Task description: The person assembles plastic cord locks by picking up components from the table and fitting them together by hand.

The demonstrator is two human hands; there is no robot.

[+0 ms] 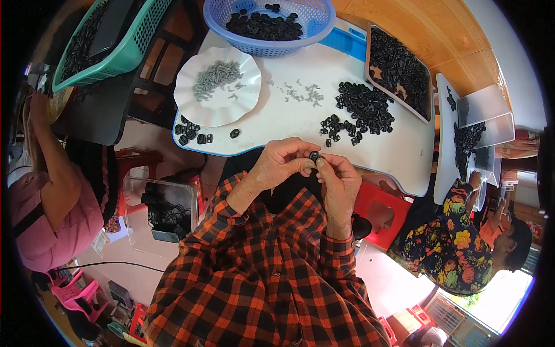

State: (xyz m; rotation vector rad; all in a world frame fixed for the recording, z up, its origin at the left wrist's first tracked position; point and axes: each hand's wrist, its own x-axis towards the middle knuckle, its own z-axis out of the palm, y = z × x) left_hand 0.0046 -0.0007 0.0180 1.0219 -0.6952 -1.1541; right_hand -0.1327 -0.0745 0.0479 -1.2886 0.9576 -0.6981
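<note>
A small black oval plastic piece [314, 156] is held up between my two hands, just off the table's near edge. My left hand [281, 165] pinches it from the left with thumb and forefinger. From the other side, the fingertips of my right hand [340, 180] close on it too. Ahead on the white table [277, 127] lies a loose heap of small black plastic parts [367, 107]. Thin grey pieces [303, 93] are scattered left of that heap, and more fill a wavy-rimmed white plate [185, 95]. Several black oval pieces [188, 130] sit by the plate.
A blue-purple basket [217, 26] and a metal tray [428, 92], both with black parts, stand at the table's far side. A green basket [136, 49] is at far left. People sit at left and right. A red stool [381, 214] stands beside me.
</note>
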